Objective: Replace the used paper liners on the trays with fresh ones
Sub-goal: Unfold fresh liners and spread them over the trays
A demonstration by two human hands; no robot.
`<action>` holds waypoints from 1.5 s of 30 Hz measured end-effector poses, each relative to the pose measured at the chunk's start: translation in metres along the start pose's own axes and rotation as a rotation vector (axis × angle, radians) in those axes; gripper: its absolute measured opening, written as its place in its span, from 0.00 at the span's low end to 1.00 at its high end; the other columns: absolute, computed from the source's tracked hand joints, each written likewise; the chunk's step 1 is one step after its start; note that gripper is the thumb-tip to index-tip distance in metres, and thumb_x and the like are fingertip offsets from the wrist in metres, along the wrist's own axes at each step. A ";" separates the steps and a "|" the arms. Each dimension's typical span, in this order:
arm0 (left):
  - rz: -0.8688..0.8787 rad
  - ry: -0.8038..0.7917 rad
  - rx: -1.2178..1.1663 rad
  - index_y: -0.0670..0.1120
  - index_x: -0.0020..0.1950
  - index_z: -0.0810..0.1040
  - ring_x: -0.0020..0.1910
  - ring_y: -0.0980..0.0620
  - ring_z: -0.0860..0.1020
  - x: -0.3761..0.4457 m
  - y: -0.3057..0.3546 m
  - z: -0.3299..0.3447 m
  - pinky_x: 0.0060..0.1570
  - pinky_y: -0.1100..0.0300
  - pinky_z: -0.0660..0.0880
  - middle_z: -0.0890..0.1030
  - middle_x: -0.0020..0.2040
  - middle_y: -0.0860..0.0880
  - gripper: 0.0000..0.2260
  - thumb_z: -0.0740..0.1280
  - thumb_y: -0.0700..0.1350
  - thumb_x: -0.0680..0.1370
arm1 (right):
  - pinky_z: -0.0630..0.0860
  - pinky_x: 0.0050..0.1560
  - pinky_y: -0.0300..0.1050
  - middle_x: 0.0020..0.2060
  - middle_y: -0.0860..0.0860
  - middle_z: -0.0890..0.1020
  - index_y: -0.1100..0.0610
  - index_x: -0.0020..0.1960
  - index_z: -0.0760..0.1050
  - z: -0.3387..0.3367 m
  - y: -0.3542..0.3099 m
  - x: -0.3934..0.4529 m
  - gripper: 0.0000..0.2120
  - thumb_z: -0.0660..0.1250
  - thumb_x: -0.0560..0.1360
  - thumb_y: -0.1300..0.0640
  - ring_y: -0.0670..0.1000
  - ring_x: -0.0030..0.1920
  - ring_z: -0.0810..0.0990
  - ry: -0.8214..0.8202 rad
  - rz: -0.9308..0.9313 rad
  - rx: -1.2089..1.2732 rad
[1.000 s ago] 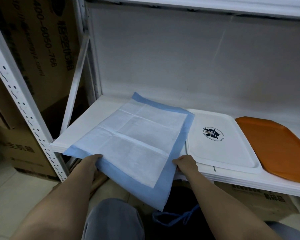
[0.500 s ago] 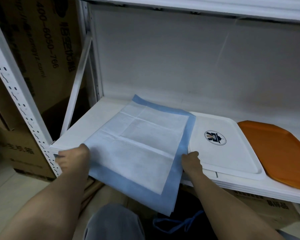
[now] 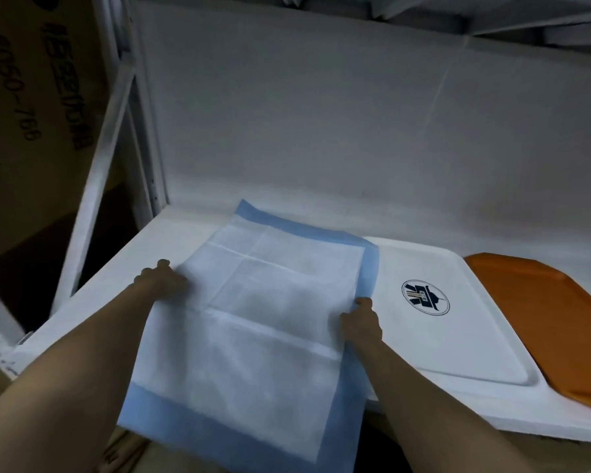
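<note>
while gripped at both edges, liner (image 3: 270,322) half off shelf (image 3: 185,240)

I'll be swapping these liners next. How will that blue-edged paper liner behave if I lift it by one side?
Probably floppy: the liner overhangs the shelf edge, and both hands, left hand and right hand, hold its sides. Likely light, being a thin creased sheet. It may slide easily on that smooth shelf.

White shelf (image 3: 171,254) bearing blue-edged liner (image 3: 270,319), white tray (image 3: 458,336), orange tray (image 3: 543,319).
</note>
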State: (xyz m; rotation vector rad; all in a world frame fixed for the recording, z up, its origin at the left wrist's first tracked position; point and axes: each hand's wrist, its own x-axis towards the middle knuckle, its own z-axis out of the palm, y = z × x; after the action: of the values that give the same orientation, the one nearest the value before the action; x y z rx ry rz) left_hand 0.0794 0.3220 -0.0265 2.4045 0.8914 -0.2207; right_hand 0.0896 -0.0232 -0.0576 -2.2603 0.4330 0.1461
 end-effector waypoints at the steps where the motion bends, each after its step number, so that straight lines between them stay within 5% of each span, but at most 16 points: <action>1: -0.025 -0.012 -0.035 0.42 0.76 0.55 0.70 0.35 0.63 0.008 0.000 0.004 0.69 0.46 0.63 0.62 0.71 0.35 0.31 0.64 0.51 0.78 | 0.69 0.56 0.46 0.62 0.59 0.74 0.56 0.69 0.62 0.001 0.000 0.005 0.21 0.59 0.77 0.61 0.60 0.62 0.74 0.009 -0.002 -0.017; 10: -0.081 0.094 -0.186 0.43 0.62 0.73 0.61 0.38 0.73 0.039 -0.007 0.007 0.67 0.44 0.63 0.76 0.63 0.41 0.26 0.63 0.61 0.73 | 0.70 0.54 0.45 0.59 0.54 0.77 0.52 0.65 0.68 -0.001 -0.004 0.015 0.18 0.57 0.77 0.60 0.58 0.58 0.76 0.065 0.002 0.034; 17: -0.018 0.069 -0.668 0.35 0.61 0.76 0.60 0.37 0.75 0.015 -0.013 -0.034 0.65 0.48 0.69 0.75 0.65 0.39 0.19 0.71 0.43 0.75 | 0.71 0.52 0.41 0.48 0.51 0.79 0.50 0.48 0.76 -0.030 -0.019 0.017 0.08 0.63 0.75 0.62 0.53 0.48 0.77 0.114 -0.154 0.342; 20: 0.007 0.000 -0.841 0.39 0.56 0.76 0.41 0.42 0.76 -0.012 -0.023 -0.057 0.56 0.51 0.72 0.77 0.56 0.40 0.09 0.66 0.40 0.78 | 0.70 0.46 0.38 0.47 0.52 0.78 0.53 0.45 0.77 -0.049 -0.027 0.012 0.08 0.64 0.75 0.66 0.50 0.44 0.76 0.121 -0.234 0.542; 25: -0.004 -0.050 -1.046 0.45 0.48 0.74 0.35 0.50 0.71 -0.064 -0.034 -0.093 0.38 0.58 0.68 0.74 0.37 0.48 0.05 0.61 0.39 0.74 | 0.72 0.53 0.36 0.50 0.53 0.80 0.59 0.48 0.80 -0.085 -0.039 -0.005 0.11 0.60 0.76 0.69 0.50 0.52 0.76 0.033 -0.319 0.722; 28: -0.052 -0.226 -1.039 0.45 0.38 0.73 0.33 0.49 0.70 -0.094 -0.036 -0.109 0.37 0.57 0.66 0.74 0.32 0.48 0.03 0.63 0.45 0.69 | 0.70 0.63 0.46 0.52 0.52 0.80 0.52 0.45 0.80 -0.104 -0.043 -0.012 0.15 0.58 0.77 0.67 0.51 0.55 0.76 -0.068 -0.307 0.787; 34: -0.016 -0.218 -0.936 0.44 0.46 0.78 0.45 0.48 0.76 -0.118 -0.034 -0.118 0.50 0.57 0.70 0.78 0.42 0.46 0.17 0.68 0.58 0.73 | 0.72 0.56 0.43 0.50 0.50 0.81 0.52 0.46 0.81 -0.134 -0.042 -0.022 0.14 0.59 0.76 0.65 0.51 0.52 0.76 -0.174 -0.316 0.787; 38: 0.068 -0.180 -0.834 0.44 0.48 0.78 0.43 0.48 0.75 -0.128 -0.040 -0.118 0.47 0.58 0.70 0.78 0.43 0.45 0.05 0.65 0.44 0.77 | 0.75 0.50 0.41 0.54 0.52 0.81 0.51 0.49 0.82 -0.150 -0.043 -0.026 0.17 0.57 0.77 0.65 0.51 0.52 0.78 -0.196 -0.347 0.733; 41: 0.183 -0.166 -0.890 0.44 0.49 0.78 0.43 0.48 0.76 -0.139 -0.040 -0.119 0.43 0.56 0.71 0.79 0.43 0.44 0.06 0.61 0.40 0.77 | 0.73 0.58 0.43 0.57 0.51 0.81 0.48 0.47 0.83 -0.157 -0.045 -0.027 0.20 0.55 0.77 0.65 0.52 0.56 0.77 -0.171 -0.371 0.660; 45: 0.236 -0.159 -1.054 0.46 0.40 0.76 0.28 0.55 0.76 -0.155 -0.031 -0.121 0.33 0.63 0.71 0.78 0.29 0.51 0.11 0.56 0.39 0.78 | 0.70 0.58 0.40 0.57 0.50 0.80 0.50 0.49 0.82 -0.164 -0.052 -0.038 0.21 0.53 0.77 0.67 0.49 0.57 0.75 -0.133 -0.404 0.658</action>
State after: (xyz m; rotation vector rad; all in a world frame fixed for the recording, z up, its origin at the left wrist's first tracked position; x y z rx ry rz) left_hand -0.0639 0.3232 0.1114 1.4511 0.4490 0.1321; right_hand 0.0663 -0.1040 0.0972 -1.6312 -0.0568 -0.0519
